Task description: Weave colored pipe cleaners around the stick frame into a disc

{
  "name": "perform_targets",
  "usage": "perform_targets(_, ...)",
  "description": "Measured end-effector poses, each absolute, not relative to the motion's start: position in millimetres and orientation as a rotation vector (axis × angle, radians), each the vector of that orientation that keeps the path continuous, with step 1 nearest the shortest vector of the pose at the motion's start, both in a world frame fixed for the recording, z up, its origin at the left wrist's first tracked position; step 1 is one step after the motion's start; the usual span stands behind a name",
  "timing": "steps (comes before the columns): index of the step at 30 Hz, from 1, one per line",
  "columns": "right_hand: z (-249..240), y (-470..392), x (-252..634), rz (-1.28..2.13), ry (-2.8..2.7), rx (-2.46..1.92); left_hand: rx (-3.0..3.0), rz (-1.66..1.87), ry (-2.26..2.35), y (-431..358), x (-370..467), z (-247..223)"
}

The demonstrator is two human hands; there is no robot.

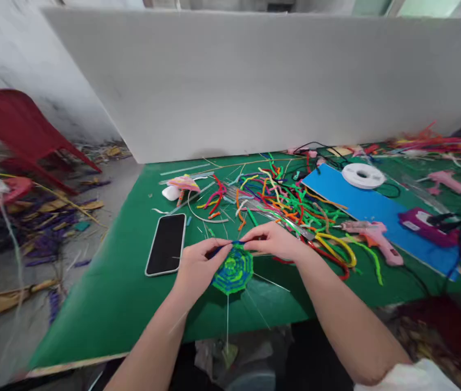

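A round green and blue piece [234, 271], wound in rings like a web of pipe cleaners, is held between both hands above the green tabletop. Thin pale spokes stick out from its edge. With thumb and fingers, my left hand [201, 263] pinches its upper left rim. On the upper right rim, my right hand [273, 241] pinches close to a dark blue strand at the top. The fingertips of both hands nearly meet there. Just left of my left hand lies a phone [166, 244] with a dark screen.
Behind my hands lies a heap of colourful pipe cleaners [271, 190]. A small striped umbrella shape [184, 183] rests on a white case [170, 193]. To the right are a pink glue gun [373, 236], a blue board [332, 187], a white spool [363, 176] and a purple power strip [430, 225]. A white panel [255, 81] stands behind.
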State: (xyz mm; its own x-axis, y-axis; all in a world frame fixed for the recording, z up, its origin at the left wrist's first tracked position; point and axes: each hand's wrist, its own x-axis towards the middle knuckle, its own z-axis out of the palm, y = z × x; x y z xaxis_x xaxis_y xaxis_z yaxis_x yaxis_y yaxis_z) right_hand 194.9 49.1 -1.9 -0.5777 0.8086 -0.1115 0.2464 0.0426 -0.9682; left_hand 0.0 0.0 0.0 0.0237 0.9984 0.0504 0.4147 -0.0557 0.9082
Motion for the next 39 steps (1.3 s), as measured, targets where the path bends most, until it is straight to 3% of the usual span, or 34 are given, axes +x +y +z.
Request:
perform_targets(6, -1.4, 47.0, 199.9, 1.78, -1.805, -0.904, 1.307, 1.21, 1.502, 5.4, -5.4, -5.4)
perform_targets(12, 0.1, 47.0, 192.3, 1.565, -1.763, -1.054, 1.093, 1.285, 1.433, 7.9, 3.0, -7.8)
perform_targets(16, 0.5, 48.4, 191.5, 1.457, -1.746, -1.094, 1.119, 1.107, 1.262, 4.7, -2.8, -1.8)
perform_targets(21, 2.1, 52.2, 203.3, 1.474, -1.68, -1.07, 1.275, 0.568, 0.656, 4.8, -48.1, 10.6)
perform_targets(23, 5.0, 52.0, 207.4, 1.533, -1.688, -1.057, 1.262, 0.611, 0.542, 7.7, -63.4, 10.8)
perform_targets(28, 11.3, 48.8, 209.6, 1.676, -1.776, -1.028, 1.196, 0.575, 0.59, 14.4, -60.7, 1.7)
perform_targets(39, -0.8, 46.9, 194.0, 1.656, -1.866, -0.977, 1.267, 0.488, 0.906, 8.1, -7.7, -5.3)
